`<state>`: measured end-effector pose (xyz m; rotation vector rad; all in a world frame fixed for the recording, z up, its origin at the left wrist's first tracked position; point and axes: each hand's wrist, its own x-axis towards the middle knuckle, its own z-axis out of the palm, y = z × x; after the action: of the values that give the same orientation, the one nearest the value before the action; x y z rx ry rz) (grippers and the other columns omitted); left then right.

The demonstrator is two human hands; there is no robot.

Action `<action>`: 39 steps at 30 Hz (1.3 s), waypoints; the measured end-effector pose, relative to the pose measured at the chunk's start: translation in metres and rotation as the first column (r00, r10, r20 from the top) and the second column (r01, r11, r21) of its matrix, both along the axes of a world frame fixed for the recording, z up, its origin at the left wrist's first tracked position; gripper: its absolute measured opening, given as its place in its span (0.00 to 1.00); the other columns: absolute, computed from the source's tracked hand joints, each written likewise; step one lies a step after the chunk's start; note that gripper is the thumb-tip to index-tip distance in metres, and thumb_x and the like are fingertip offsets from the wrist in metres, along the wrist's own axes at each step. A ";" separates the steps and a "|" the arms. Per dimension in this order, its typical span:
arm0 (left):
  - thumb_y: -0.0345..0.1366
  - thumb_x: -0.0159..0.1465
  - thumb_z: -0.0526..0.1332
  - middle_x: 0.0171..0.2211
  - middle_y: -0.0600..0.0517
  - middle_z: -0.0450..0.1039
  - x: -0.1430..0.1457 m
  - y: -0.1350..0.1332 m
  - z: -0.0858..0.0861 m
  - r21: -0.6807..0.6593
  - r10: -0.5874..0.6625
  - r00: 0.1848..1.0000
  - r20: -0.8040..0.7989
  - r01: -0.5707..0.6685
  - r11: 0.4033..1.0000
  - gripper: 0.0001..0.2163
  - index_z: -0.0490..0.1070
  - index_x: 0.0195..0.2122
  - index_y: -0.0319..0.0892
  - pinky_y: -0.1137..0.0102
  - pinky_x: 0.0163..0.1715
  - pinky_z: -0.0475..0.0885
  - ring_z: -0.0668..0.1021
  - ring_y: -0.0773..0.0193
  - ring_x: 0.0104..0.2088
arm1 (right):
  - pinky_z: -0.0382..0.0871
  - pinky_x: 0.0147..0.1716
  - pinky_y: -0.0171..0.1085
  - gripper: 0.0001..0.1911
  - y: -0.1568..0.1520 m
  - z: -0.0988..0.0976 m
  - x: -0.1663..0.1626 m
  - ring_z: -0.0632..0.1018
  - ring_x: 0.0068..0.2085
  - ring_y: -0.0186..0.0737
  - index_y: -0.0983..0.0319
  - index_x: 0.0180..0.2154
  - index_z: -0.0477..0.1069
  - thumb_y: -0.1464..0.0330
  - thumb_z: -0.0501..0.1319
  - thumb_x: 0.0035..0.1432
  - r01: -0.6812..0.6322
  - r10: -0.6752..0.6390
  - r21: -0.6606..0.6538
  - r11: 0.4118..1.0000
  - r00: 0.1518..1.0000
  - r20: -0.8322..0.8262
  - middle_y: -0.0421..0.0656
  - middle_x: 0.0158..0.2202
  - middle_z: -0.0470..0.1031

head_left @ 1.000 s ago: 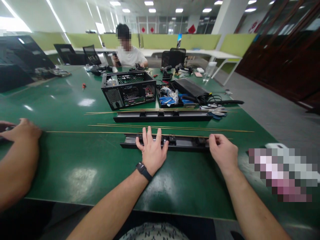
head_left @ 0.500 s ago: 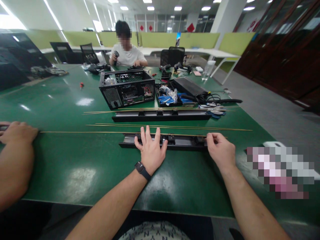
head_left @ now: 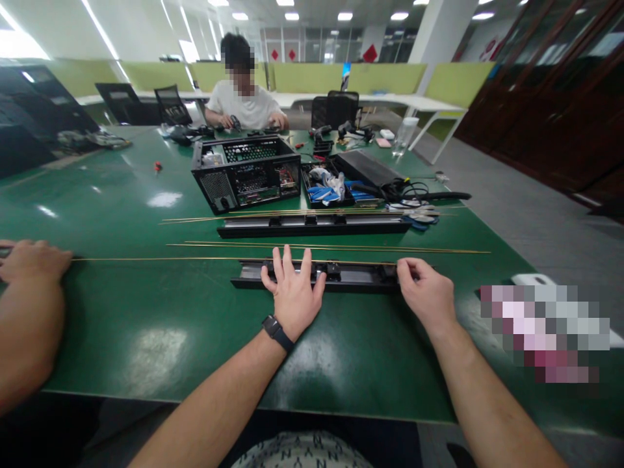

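A black channel rail with small black blocks inside lies on the green table before me. My left hand, a dark watch on its wrist, rests over the rail's left part with fingers spread. My right hand is closed in a pinch at the rail's right end, on a thin brass rod. The rod runs along the rail's far edge and out left toward another person's hand; whether that hand grips it I cannot tell. Part of the rail is hidden under my hands.
Several loose brass rods lie beyond, before a second black rail. Farther back stand an open computer case, a tray with blue-white gloves and a black box with cables. Across the table sits a person.
My right hand has shifted slightly left along the rod. My left hand stays in place on the rail. The person opposite has lowered the dark handheld tool.
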<state>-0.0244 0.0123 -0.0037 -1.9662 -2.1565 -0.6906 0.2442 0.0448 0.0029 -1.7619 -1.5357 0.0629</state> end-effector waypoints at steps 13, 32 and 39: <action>0.49 0.75 0.58 0.78 0.33 0.55 0.001 -0.001 0.001 -0.012 0.005 1.000 -0.001 -0.005 1.000 0.27 0.67 0.73 0.51 0.31 0.71 0.51 0.53 0.36 0.79 | 0.73 0.41 0.42 0.21 0.000 0.000 0.000 0.84 0.38 0.49 0.57 0.40 0.83 0.51 0.59 0.65 0.030 -0.030 -0.003 1.000 0.999 -0.027 0.46 0.35 0.86; 0.49 0.75 0.58 0.78 0.33 0.55 0.000 -0.001 0.001 -0.004 -0.007 1.000 0.003 0.007 1.000 0.27 0.67 0.73 0.50 0.30 0.71 0.51 0.54 0.36 0.79 | 0.70 0.41 0.41 0.20 -0.001 0.003 0.002 0.84 0.38 0.48 0.57 0.39 0.82 0.52 0.58 0.68 0.100 -0.102 -0.027 0.995 0.993 -0.067 0.46 0.36 0.85; 0.50 0.75 0.59 0.77 0.32 0.56 0.000 -0.001 0.002 0.004 -0.005 1.000 0.018 0.005 1.000 0.27 0.68 0.73 0.50 0.30 0.71 0.52 0.54 0.34 0.79 | 0.71 0.39 0.41 0.21 0.000 0.000 0.003 0.83 0.37 0.47 0.58 0.39 0.83 0.51 0.59 0.66 0.065 -0.065 0.000 0.998 0.997 -0.040 0.46 0.33 0.84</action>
<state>-0.0242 0.0118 -0.0022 -1.9712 -2.1594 -0.7156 0.2468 0.0449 0.0029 -1.7977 -1.4480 0.0642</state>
